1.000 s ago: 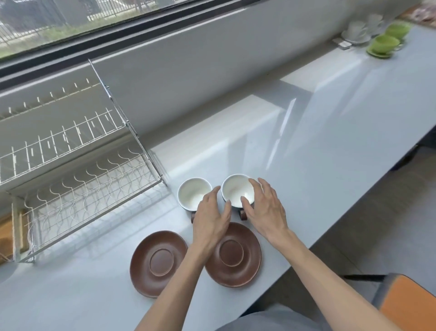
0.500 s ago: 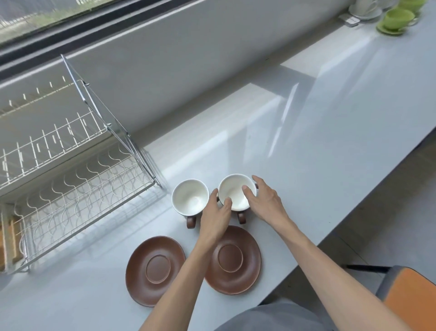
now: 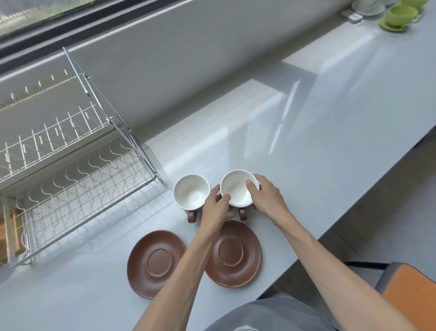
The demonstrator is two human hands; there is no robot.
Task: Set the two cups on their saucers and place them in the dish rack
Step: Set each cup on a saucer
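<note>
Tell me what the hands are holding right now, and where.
Both hands grip the right cup at its rim: left hand on the near-left side, right hand on the right. Left cup is untouched.

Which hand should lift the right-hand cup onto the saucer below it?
Right. The right hand grips the right cup's far rim with a clear path; the left hand only touches its near side, its forearm crossing that saucer.

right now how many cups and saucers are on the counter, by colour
white cups with brown outsides: 2, left one, right one, held between the left hand and right hand
brown saucers: 2, left and right
green cups on green saucers, far end: 2 in view
white cup on white saucer, far end: at least 1, cut off by the frame
total: 7 sure
</note>
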